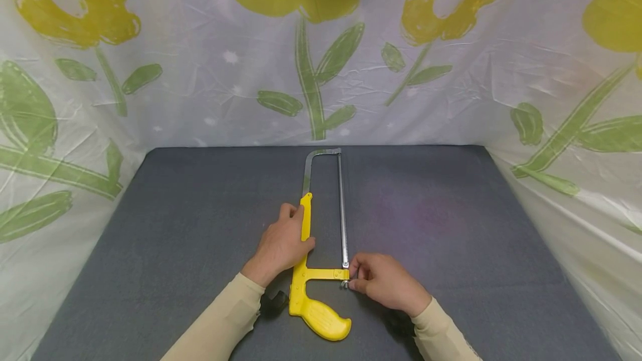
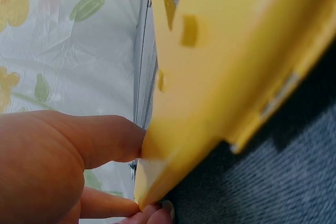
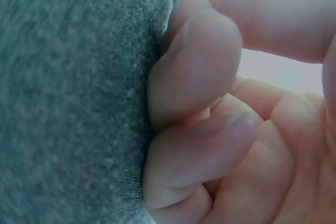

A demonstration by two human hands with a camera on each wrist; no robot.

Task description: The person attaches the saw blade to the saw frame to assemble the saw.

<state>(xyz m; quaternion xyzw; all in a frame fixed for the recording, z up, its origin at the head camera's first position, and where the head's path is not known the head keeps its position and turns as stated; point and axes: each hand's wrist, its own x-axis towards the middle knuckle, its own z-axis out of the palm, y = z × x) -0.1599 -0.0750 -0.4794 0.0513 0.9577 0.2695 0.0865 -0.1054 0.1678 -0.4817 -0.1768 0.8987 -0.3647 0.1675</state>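
Note:
A hacksaw with a yellow handle [image 1: 323,319] and a silver front bow [image 1: 307,174] lies on the dark tabletop, its handle nearest me. Its blade [image 1: 343,205] runs along the right side. My left hand [image 1: 281,241] grips the yellow frame [image 2: 220,77] partway up, thumb on one side and fingers on the other. At the blade's near end, my right hand [image 1: 388,283] pinches a small metal wing nut [image 1: 344,284] with thumb and index finger. In the right wrist view its other fingers [image 3: 199,72] are curled against the cloth; the nut is barely visible.
Dark grey cloth covers the table [image 1: 200,199]. A white curtain [image 1: 200,71] printed with yellow flowers stands along the back and both sides. The hacksaw's far end reaches close to the table's back edge.

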